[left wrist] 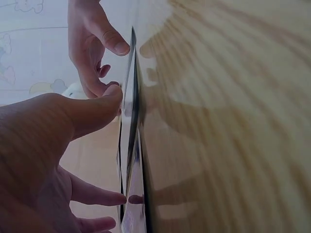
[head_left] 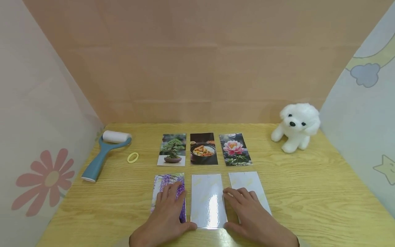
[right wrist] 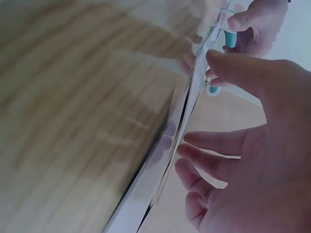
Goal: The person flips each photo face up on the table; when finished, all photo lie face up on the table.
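A white blank-backed card [head_left: 206,200] lies in the middle of the near row, between both hands. My left hand [head_left: 168,216] rests over a purple-flower card [head_left: 168,178], its thumb at the middle card's lower left corner. My right hand [head_left: 254,216] lies partly over another white-backed card [head_left: 247,180], fingertips and thumb by the middle card's right edge. In the left wrist view the left thumb [left wrist: 104,104] meets the cards' edge, with the fingers extended. In the right wrist view the right fingers [right wrist: 214,141] are slightly bent beside the cards. Neither hand visibly grips a card.
Behind lie three picture cards: a bonsai [head_left: 172,151], a rice dish [head_left: 203,149] and a pink flower [head_left: 235,149]. A blue-handled lint roller [head_left: 103,154] and a yellow ring [head_left: 133,157] are at left. A white plush dog [head_left: 297,127] sits back right.
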The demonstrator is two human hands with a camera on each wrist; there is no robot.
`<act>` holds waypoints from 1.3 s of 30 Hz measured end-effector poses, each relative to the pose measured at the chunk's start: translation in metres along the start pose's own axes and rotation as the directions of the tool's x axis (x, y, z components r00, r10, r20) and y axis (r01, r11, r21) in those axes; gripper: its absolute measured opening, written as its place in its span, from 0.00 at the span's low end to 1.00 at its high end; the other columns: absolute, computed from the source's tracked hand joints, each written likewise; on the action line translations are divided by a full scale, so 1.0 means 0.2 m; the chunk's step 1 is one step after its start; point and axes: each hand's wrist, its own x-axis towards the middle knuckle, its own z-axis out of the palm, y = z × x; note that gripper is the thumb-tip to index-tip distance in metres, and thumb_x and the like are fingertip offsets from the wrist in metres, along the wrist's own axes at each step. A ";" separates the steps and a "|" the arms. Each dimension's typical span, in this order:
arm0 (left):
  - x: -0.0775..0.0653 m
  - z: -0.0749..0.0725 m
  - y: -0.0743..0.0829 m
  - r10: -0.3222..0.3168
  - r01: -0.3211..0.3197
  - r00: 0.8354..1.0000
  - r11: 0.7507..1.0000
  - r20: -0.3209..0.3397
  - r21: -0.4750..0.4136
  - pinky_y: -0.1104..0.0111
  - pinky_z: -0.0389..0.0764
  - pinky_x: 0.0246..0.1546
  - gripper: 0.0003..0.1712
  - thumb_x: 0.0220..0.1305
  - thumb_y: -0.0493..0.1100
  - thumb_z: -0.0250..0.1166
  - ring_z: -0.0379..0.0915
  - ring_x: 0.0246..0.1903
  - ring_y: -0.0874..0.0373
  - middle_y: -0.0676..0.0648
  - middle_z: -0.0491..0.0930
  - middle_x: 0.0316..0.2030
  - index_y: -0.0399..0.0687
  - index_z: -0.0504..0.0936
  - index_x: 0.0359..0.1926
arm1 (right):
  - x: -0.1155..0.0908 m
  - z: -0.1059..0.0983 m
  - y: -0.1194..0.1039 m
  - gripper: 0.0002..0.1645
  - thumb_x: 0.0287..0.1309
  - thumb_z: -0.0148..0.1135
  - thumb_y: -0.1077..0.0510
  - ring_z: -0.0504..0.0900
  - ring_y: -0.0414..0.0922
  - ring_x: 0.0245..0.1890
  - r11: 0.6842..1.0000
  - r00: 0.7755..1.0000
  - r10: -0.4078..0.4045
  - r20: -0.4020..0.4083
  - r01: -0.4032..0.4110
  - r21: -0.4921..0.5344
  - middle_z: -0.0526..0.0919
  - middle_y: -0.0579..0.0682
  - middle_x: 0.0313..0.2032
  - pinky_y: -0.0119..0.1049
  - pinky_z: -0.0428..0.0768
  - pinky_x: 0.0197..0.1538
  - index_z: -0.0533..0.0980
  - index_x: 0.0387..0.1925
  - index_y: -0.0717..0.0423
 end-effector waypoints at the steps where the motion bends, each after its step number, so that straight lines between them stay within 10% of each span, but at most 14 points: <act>1: 0.00 0.00 0.00 -0.003 0.003 1.000 1.000 0.012 -0.006 0.33 0.49 0.64 0.60 0.51 0.76 0.68 0.44 0.71 0.33 0.36 0.51 0.74 0.36 0.69 0.71 | 0.00 0.00 0.00 0.44 0.55 0.69 0.32 0.70 0.46 0.57 1.000 1.000 -0.008 0.003 0.008 -0.002 0.72 0.47 0.65 0.49 0.69 0.54 0.75 0.65 0.55; 13: 0.01 0.02 0.02 0.002 -0.002 1.000 1.000 0.026 0.007 0.34 0.51 0.64 0.61 0.53 0.77 0.66 0.43 0.72 0.33 0.36 0.48 0.75 0.40 0.65 0.74 | 0.00 0.00 0.01 0.42 0.55 0.69 0.34 0.69 0.47 0.57 0.999 0.999 -0.036 0.026 0.037 -0.017 0.73 0.49 0.66 0.51 0.68 0.54 0.75 0.65 0.54; 32: 0.00 0.03 0.07 0.007 -0.026 0.990 0.991 -0.141 -0.131 0.38 0.59 0.61 0.43 0.65 0.65 0.64 0.53 0.67 0.39 0.40 0.59 0.69 0.39 0.74 0.68 | 0.01 0.01 0.02 0.42 0.54 0.71 0.36 0.70 0.47 0.56 0.998 0.998 -0.055 0.006 0.055 -0.014 0.73 0.48 0.65 0.50 0.68 0.53 0.76 0.64 0.55; 39: 0.00 -0.01 0.11 0.006 -0.072 0.987 0.909 -0.160 -0.411 0.42 0.65 0.62 0.35 0.72 0.57 0.61 0.59 0.67 0.45 0.47 0.66 0.66 0.44 0.68 0.71 | 0.01 0.01 0.02 0.39 0.56 0.71 0.39 0.70 0.45 0.58 0.996 0.999 -0.054 -0.002 0.054 0.075 0.73 0.46 0.64 0.50 0.69 0.53 0.74 0.65 0.51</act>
